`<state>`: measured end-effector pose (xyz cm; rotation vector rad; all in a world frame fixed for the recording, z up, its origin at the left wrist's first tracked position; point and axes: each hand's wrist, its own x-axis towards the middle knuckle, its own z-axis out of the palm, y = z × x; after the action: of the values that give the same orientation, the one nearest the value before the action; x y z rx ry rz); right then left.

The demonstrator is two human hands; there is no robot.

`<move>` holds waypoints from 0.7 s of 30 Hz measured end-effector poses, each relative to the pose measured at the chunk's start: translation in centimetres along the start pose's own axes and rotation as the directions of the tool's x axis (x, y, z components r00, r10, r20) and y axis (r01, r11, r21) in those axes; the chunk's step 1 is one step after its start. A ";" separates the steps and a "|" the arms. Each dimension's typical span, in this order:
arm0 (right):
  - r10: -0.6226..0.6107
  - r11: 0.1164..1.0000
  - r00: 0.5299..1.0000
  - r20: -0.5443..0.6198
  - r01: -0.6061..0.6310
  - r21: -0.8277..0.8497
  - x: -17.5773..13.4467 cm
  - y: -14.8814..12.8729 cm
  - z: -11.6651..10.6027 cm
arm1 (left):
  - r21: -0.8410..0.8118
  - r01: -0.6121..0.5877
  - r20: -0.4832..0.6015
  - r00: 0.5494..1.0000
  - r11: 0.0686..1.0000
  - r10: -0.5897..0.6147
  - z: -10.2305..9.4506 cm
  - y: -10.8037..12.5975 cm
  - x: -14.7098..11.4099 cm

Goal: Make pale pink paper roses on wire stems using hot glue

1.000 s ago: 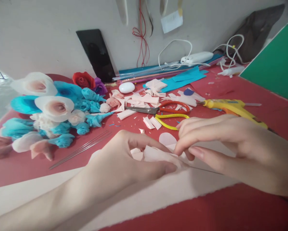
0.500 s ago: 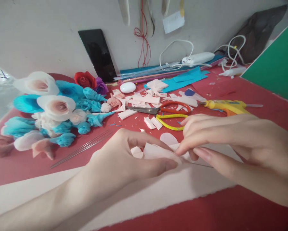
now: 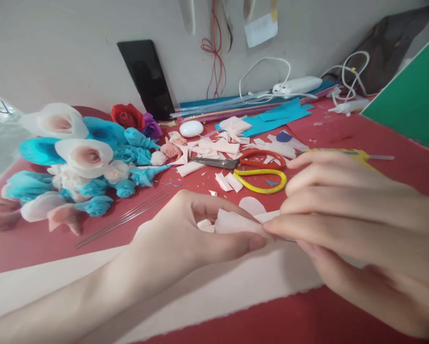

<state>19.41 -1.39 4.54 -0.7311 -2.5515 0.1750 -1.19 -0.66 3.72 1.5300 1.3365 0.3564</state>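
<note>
My left hand (image 3: 203,234) pinches a pale pink paper flower piece (image 3: 232,222) between thumb and forefinger. My right hand (image 3: 346,215) is closed at its narrow end, with the forefinger against the paper and a thin wire (image 3: 289,240) pinched by the thumb. The rest of that wire is hidden behind the fingers. Under both hands lies a long pale paper strip (image 3: 164,301). Just beyond my fingertips is a rounded pale petal (image 3: 252,205). Scissors (image 3: 260,181) with one red and one yellow handle lie behind it.
Blue, white and pink paper flowers (image 3: 88,157) crowd the left, near several thin loose wires (image 3: 124,217). Pink paper scraps (image 3: 217,145) lie mid-table. A yellow glue gun (image 3: 359,154) is partly behind my right hand. A black phone (image 3: 146,79) leans on the wall; a green board (image 3: 411,100) stands right.
My right hand has rolled over and its fingers have drawn together around the wire close to the paper, covering more of it. My left hand holds nearly still.
</note>
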 end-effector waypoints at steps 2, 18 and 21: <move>-0.032 0.995 0.997 -0.063 0.025 -0.100 -0.1 -0.3 -0.1 | -0.044 -0.031 0.006 0.999 0.999 0.031 0.0 -0.1 0.1; 0.391 0.898 0.905 -0.165 -0.335 0.285 -1.2 -0.5 1.1 | 0.037 -0.278 -0.238 0.930 0.960 0.279 0.1 0.1 -0.6; 0.372 0.917 0.897 -0.237 -0.315 0.246 -1.2 -1.3 1.2 | 0.054 -0.380 -0.283 0.881 0.923 0.379 0.1 0.1 -0.7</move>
<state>19.13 -3.09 3.33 -1.0443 -2.0831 0.4115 -1.35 -1.30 4.02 1.7887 1.2433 0.8590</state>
